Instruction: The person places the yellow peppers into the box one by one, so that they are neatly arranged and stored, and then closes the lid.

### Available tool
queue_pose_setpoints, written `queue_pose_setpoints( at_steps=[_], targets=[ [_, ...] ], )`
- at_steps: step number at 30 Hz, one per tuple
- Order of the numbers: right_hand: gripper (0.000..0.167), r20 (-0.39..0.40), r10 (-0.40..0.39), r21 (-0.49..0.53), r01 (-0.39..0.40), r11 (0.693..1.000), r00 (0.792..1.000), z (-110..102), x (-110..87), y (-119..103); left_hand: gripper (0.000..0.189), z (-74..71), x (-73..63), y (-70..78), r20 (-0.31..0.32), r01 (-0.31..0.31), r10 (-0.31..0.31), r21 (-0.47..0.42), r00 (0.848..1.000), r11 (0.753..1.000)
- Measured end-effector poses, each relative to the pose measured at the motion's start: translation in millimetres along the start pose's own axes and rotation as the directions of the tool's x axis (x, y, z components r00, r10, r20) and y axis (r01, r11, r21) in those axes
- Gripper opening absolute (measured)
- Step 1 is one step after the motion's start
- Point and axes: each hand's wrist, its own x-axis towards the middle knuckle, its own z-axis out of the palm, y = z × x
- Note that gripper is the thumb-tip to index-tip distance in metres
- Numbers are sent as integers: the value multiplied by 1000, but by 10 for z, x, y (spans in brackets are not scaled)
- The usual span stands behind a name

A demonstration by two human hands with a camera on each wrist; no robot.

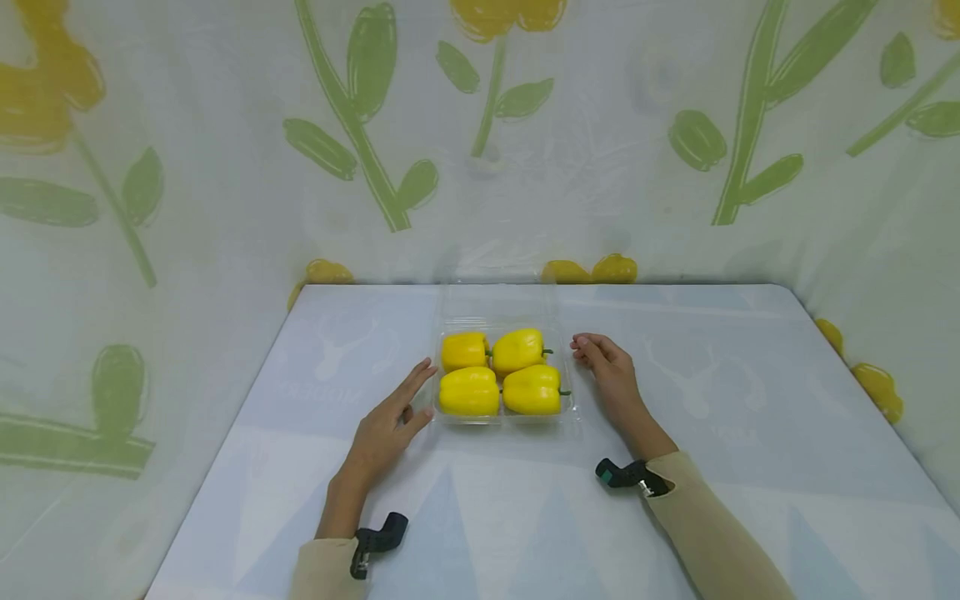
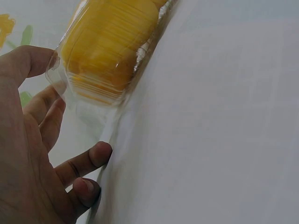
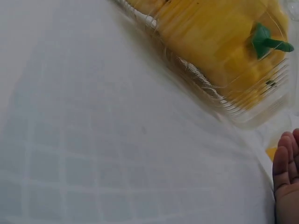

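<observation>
Pale table: peppers lie sideways, stems rightward; left hand outstretched, right hand relaxed.

Pale floral backdrop, yellow blooms, green leaves, whitish table, faint blue triangles

The left hand reaches forward, its fingers nearly straight, the thumb spread on their near side. Well to the right of those fingers, the right hand turns inward, its own loosely bent. Behind the fingers, the left wrist and right wrist slant back into sleeves.
</observation>
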Motion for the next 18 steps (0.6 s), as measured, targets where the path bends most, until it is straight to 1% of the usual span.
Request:
queue_pose_setpoints(
  at_steps=[6,12,14,18],
  targets=[
    [51,1,18,-7,-18,1000,1000,25,153,17,61,-7,4,1,-5,-2,2,6,1000,1000],
    [47,-2,61,28,-61,998,998,36,261,57,61,13,-3,0,1,-3,3,2,1000,1000],
    [46,1,55,45,-55,997,998,51,292,62,61,18,-7,-6,-7,-7,7,7,1000,1000],
    [47,14,19,77,-20,997,1000,91,363,65,62,12,-13,-20,-11,-5,6,13,1000,1000]
  ],
)
